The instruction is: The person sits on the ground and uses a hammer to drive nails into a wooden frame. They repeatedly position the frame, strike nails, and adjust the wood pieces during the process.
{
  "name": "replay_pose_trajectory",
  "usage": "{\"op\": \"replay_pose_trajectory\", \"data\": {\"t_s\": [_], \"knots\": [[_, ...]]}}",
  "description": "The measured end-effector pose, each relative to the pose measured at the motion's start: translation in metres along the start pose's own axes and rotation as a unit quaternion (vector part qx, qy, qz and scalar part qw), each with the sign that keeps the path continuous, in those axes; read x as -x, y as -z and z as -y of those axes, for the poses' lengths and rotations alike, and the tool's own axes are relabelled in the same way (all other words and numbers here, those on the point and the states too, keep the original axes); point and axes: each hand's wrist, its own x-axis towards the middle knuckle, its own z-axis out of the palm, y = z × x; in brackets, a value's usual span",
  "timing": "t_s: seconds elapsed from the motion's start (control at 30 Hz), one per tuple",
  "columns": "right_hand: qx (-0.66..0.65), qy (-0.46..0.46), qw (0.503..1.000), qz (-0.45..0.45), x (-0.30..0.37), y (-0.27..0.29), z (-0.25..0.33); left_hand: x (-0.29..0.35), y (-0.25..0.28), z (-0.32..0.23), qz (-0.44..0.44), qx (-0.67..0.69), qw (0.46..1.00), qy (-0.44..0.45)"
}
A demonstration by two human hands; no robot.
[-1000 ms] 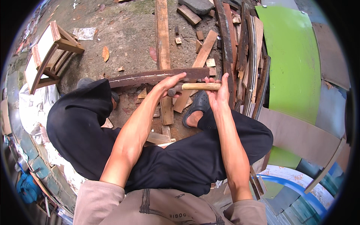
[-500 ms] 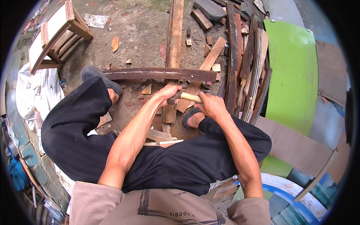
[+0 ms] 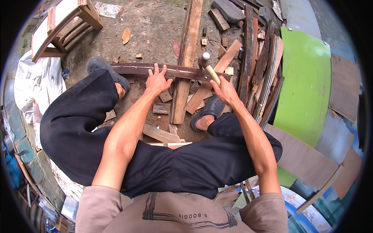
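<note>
My right hand (image 3: 224, 90) is closed round the pale wooden handle of a hammer (image 3: 212, 72). The hammer's metal head is raised over the right part of a dark brown wooden strip (image 3: 134, 69), which lies crosswise in front of me. With fingers spread, my left hand (image 3: 156, 81) rests on that strip, left of its middle. Under the strip, a long wooden beam (image 3: 190, 39) runs away from me, crossing it. A lighter board (image 3: 230, 54) lies slanted just right of the beam, partly beneath the strip.
Several long timber strips (image 3: 256, 70) are stacked at the right beside a green panel (image 3: 303, 85). A grey stone (image 3: 229, 11) lies at the far right. Small wood offcuts (image 3: 161, 108) are scattered between my feet. A wooden stool (image 3: 62, 29) and a white sack (image 3: 39, 89) are at the left.
My left hand has left the hammer's head end and moved forward onto the dark strip, fingers spreading. My right hand has swung the hammer upright, its head now over the strip.
</note>
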Motion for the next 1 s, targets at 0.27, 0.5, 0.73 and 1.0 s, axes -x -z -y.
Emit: {"op": "replay_pose_trajectory", "data": {"t_s": [0.27,0.5,0.73,1.0], "knots": [[-0.136,-0.080,0.987,0.022,0.011,0.004,-0.012,-0.005,0.000,0.004,0.016,-0.028,0.999,-0.013],[-0.224,-0.085,0.970,-0.026,0.012,-0.031,-0.001,-0.009,0.004,0.006,0.037,-0.014,0.999,-0.014],[-0.292,-0.087,0.952,-0.020,0.004,-0.028,0.012,-0.005,0.010,0.001,0.050,-0.028,0.998,-0.008],[-0.163,-0.097,0.982,-0.011,0.004,-0.039,-0.011,-0.004,0.011,-0.002,0.063,-0.024,0.998,0.002]]}}
